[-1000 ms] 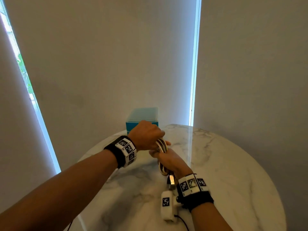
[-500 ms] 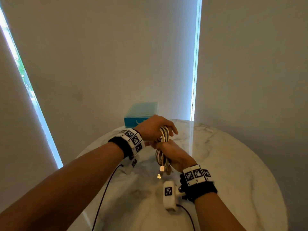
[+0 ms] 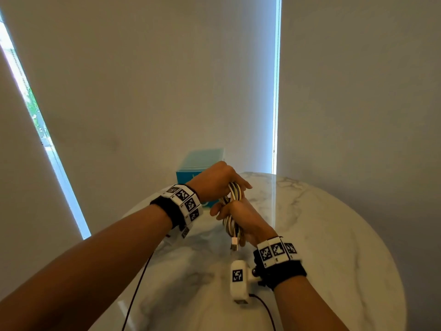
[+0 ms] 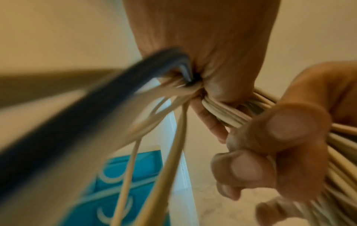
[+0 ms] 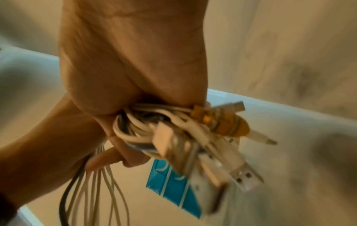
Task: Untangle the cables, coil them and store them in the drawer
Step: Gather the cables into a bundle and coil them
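Note:
A bundle of white and beige cables (image 3: 235, 191), with one dark cable among them, is held upright above the marble table. My left hand (image 3: 229, 185) grips the top of the loops. My right hand (image 3: 226, 211) is wrapped round the middle just below it. A USB plug (image 3: 234, 243) hangs from the bottom of the bundle. In the right wrist view the cables (image 5: 154, 130) bunch under my palm with USB plugs (image 5: 245, 178) and a yellow piece (image 5: 222, 122) sticking out. The left wrist view is blurred and shows the cables (image 4: 222, 113) passing between both hands.
A small blue drawer box (image 3: 202, 161) stands at the table's far edge behind my hands, against the wall; it also shows as the drawer box (image 5: 170, 180) and the drawer box (image 4: 123, 183). The round marble table (image 3: 334, 235) stretches to the right. Thin black cords (image 3: 136, 290) trail from my wrist cameras.
Both hands have lifted the bundle a little. My left hand has shifted from a fist over the loops to fingers draped across their top. The USB plug now dangles lower.

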